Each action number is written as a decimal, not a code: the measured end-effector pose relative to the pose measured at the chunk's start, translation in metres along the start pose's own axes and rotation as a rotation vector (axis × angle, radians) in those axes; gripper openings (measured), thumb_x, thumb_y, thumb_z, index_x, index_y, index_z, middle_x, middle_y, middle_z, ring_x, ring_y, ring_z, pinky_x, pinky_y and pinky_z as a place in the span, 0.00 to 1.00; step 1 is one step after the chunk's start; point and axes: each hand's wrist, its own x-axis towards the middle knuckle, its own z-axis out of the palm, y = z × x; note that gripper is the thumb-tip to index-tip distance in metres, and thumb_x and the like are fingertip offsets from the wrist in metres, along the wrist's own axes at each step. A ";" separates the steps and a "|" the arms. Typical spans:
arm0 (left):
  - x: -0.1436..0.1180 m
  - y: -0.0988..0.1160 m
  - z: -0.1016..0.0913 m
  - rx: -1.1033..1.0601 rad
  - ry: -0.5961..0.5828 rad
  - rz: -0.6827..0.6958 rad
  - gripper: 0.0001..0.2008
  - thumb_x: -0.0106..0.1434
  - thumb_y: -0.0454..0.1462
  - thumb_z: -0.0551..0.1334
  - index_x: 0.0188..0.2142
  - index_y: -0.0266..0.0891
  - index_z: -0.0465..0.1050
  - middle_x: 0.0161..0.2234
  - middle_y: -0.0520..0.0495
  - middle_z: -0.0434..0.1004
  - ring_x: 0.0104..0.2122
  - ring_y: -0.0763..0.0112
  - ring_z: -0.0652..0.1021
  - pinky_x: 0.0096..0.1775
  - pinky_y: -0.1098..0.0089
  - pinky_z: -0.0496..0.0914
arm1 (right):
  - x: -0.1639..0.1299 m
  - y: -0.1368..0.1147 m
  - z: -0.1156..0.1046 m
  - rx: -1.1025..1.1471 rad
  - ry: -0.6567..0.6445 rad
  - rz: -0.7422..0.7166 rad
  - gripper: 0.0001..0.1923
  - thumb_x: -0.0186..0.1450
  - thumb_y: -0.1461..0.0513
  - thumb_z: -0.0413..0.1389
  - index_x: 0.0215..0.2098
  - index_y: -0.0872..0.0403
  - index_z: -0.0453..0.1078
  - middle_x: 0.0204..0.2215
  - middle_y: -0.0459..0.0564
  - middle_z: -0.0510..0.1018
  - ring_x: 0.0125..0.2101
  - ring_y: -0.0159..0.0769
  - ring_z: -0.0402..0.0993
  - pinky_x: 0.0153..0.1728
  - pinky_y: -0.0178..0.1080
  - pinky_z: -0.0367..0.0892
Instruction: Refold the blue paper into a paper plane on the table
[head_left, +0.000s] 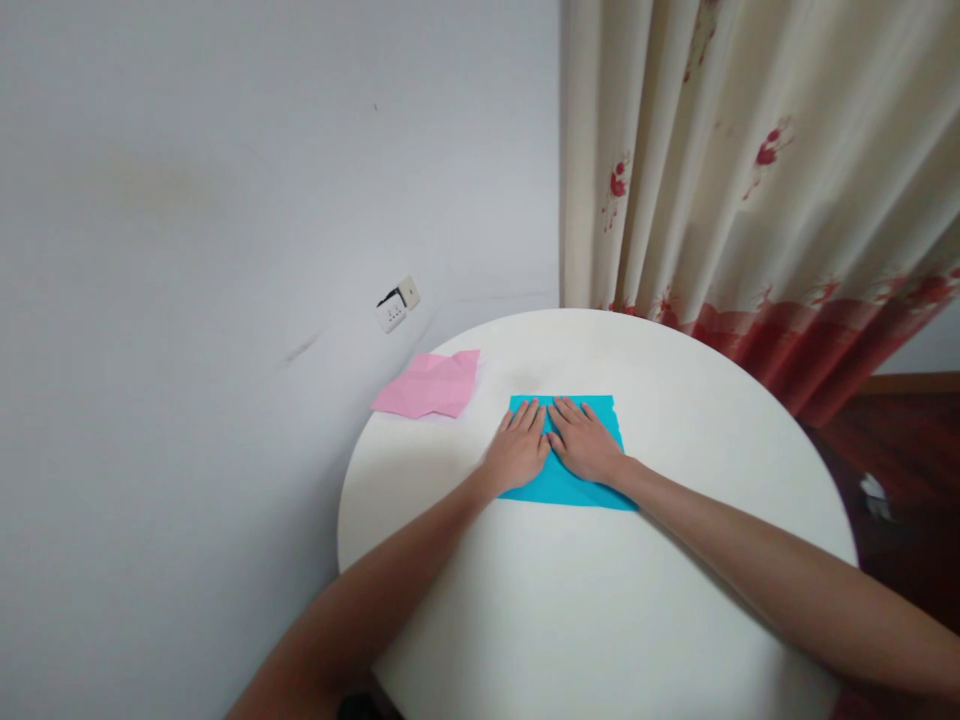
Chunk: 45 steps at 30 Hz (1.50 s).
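Far left: plain white wall point(187, 250), faint scuff marks on it. A white wall socket point(396, 306) sits low on the wall, just above the bench's far left edge.

Round white bench point(585, 620) fills the lower centre of the view. At its far left rim lies a pink paper point(433, 385), creased and partly folded, flat on the surface, one corner reaching the edge. It is near the blue sheet but not touching it.

Left hand point(519, 448): palm down, fingers straight and close together, pressed flat on the left half of the blue paper point(570, 488). Nothing is gripped; the hand lies open on the sheet. Left forearm runs back toward the lower left corner of the view.

Blue paper: a rectangle lying flat on the bench, slightly beyond centre, long side running left to right. Much of its middle is covered by the two hands; its near edge and far right corner show clear.

Right hand point(585, 440): palm down, fingers extended, flat on the right half of the same sheet, likewise spread open and gripping nothing. Its inner edge touches the left hand along the sheet's midline. Right forearm crosses the bench toward the lower right.

Far right: cream curtain point(750, 160) with red flower print and a red hem band, hanging behind the bench. Below it, dark reddish floor point(900, 440).
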 end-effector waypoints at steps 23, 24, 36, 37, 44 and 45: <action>0.001 -0.006 -0.005 0.006 0.053 -0.067 0.25 0.75 0.44 0.47 0.67 0.39 0.59 0.70 0.40 0.56 0.70 0.51 0.55 0.66 0.39 0.49 | 0.001 0.001 0.001 -0.005 0.002 0.008 0.31 0.75 0.55 0.41 0.70 0.63 0.55 0.71 0.62 0.54 0.70 0.51 0.48 0.68 0.55 0.46; 0.001 -0.005 -0.005 0.019 0.063 -0.026 0.25 0.76 0.43 0.46 0.67 0.37 0.60 0.69 0.38 0.58 0.70 0.52 0.56 0.67 0.41 0.48 | 0.001 0.000 0.001 -0.003 0.002 0.007 0.31 0.75 0.55 0.41 0.70 0.64 0.55 0.71 0.62 0.54 0.70 0.51 0.48 0.68 0.55 0.46; 0.001 -0.008 -0.002 -0.080 -0.009 0.084 0.27 0.76 0.40 0.43 0.70 0.31 0.53 0.71 0.37 0.50 0.71 0.58 0.53 0.68 0.51 0.53 | -0.001 -0.001 -0.004 0.010 -0.015 -0.009 0.31 0.75 0.54 0.40 0.70 0.64 0.54 0.71 0.62 0.53 0.70 0.50 0.48 0.68 0.55 0.46; 0.001 -0.008 -0.002 -0.068 -0.006 0.069 0.27 0.76 0.40 0.43 0.70 0.32 0.53 0.71 0.38 0.50 0.71 0.57 0.53 0.68 0.51 0.52 | -0.001 0.000 -0.004 0.011 -0.013 -0.009 0.31 0.75 0.54 0.40 0.70 0.64 0.54 0.71 0.62 0.53 0.70 0.50 0.48 0.68 0.55 0.46; 0.001 -0.009 -0.003 -0.035 -0.019 -0.038 0.27 0.75 0.44 0.46 0.70 0.42 0.53 0.72 0.43 0.49 0.70 0.50 0.54 0.66 0.43 0.53 | 0.001 0.001 0.000 0.011 -0.006 -0.016 0.31 0.75 0.54 0.40 0.70 0.63 0.54 0.71 0.62 0.53 0.70 0.50 0.47 0.68 0.55 0.46; 0.001 -0.010 -0.004 -0.035 -0.019 -0.052 0.27 0.75 0.45 0.46 0.71 0.44 0.53 0.72 0.44 0.49 0.70 0.50 0.54 0.66 0.42 0.53 | 0.001 0.001 0.000 0.009 -0.007 -0.016 0.31 0.75 0.54 0.40 0.70 0.63 0.54 0.71 0.62 0.53 0.70 0.51 0.47 0.68 0.55 0.46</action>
